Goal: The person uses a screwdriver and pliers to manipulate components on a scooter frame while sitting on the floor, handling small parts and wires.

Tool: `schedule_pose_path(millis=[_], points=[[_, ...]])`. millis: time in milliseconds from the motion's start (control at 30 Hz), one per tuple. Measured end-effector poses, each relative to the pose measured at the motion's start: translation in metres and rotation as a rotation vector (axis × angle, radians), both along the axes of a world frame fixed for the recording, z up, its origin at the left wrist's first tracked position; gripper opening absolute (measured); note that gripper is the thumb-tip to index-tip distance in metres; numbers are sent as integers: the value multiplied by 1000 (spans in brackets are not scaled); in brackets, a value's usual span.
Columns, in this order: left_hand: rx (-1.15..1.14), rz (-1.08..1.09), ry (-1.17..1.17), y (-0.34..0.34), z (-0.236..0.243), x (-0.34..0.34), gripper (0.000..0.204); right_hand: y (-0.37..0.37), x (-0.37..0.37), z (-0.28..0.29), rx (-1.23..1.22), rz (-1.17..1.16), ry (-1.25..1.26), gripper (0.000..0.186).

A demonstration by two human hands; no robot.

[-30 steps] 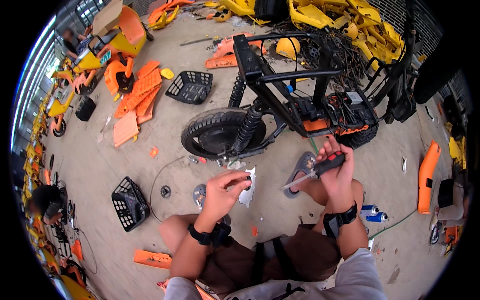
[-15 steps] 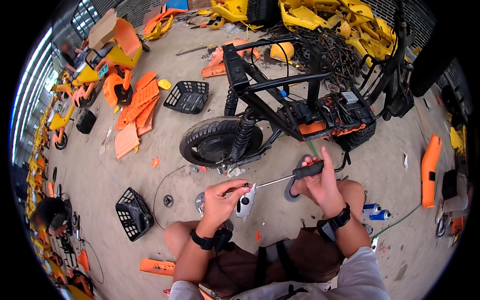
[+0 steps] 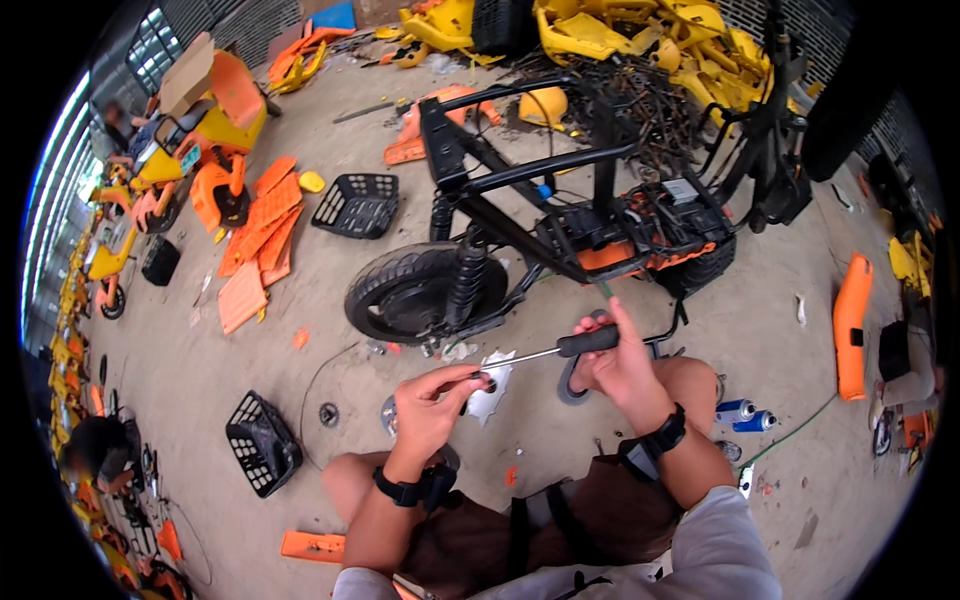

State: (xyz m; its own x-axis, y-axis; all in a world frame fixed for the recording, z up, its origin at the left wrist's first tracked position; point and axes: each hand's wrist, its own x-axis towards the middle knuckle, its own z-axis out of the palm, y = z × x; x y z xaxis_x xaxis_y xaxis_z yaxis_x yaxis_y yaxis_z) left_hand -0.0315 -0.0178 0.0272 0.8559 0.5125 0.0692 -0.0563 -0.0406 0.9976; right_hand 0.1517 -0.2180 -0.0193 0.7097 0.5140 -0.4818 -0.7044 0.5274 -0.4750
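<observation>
My right hand [image 3: 632, 368] holds a screwdriver by its black handle [image 3: 588, 341], with the index finger stretched out past it. The thin metal shaft [image 3: 525, 357] points left toward my left hand [image 3: 428, 410]. There, thumb and fingertips pinch a small dark part [image 3: 477, 375] at the shaft's tip; its exact kind is too small to tell. Just beyond those fingertips shows a silvery, jagged-edged plate [image 3: 490, 400] with a dark round spot. Whether the plate touches my fingers or lies lower, I cannot tell.
Ahead stands a stripped black scooter frame [image 3: 545, 180] with its rear wheel [image 3: 425, 290]. Black baskets [image 3: 262, 440], a small gear [image 3: 329, 414], blue spray cans [image 3: 745, 413] and orange panels [image 3: 265, 240] lie around. Yellow shells [image 3: 650, 40] are heaped behind. Another person [image 3: 95, 450] crouches at left.
The view has shifted slightly. The screwdriver tip has come closer to my left fingertips, and the silvery plate shows at a different angle, farther up relative to the floor.
</observation>
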Motion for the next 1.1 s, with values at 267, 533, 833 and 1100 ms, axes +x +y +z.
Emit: schedule_pose_path(millis=[267, 533, 833, 1100], points=[[12, 3, 17, -4, -7, 4, 13, 4, -7, 8, 12, 48, 20, 30], [-62, 24, -82, -7, -15, 16, 9, 9, -13, -8, 135, 116, 71, 27], [150, 29, -71, -4, -4, 4, 19, 23, -28, 7, 64, 370, -2, 28], [312, 89, -9, -7, 14, -12, 15, 43, -39, -11, -168, 534, -133, 33]])
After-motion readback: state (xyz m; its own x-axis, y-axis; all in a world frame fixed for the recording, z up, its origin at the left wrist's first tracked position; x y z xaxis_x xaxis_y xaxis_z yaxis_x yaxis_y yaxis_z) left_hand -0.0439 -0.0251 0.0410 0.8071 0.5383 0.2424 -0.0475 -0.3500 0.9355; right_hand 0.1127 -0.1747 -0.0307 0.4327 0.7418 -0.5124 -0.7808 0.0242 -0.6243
